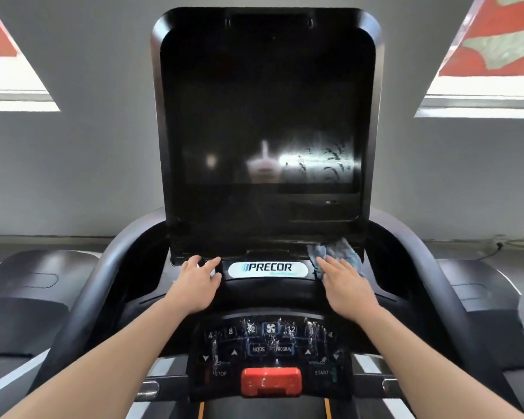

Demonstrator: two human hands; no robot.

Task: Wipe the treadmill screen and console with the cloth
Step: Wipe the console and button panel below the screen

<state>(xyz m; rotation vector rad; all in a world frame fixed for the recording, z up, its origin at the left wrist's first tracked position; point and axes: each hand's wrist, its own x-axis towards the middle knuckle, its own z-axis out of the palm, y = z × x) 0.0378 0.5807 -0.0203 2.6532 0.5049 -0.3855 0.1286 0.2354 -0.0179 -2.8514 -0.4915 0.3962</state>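
A black treadmill screen (pixel 266 110) stands upright in front of me, dark, with smeary streaks low on its right. Below it runs the console ledge with a white Precor badge (pixel 268 269). My right hand (pixel 344 282) lies flat, fingers straight, pressing a light blue cloth (pixel 342 251) against the ledge just right of the badge, at the screen's lower right corner. My left hand (pixel 198 281) rests with fingers spread on the ledge left of the badge and holds nothing. The button panel (pixel 270 349) nearer me shows wet droplets.
A red stop clip (pixel 271 382) sits at the panel's near edge. Black curved handrails (pixel 82 297) flank the console. Neighbouring treadmill hoods (pixel 37 279) lie left and right. A grey wall with windows (pixel 481 95) stands behind.
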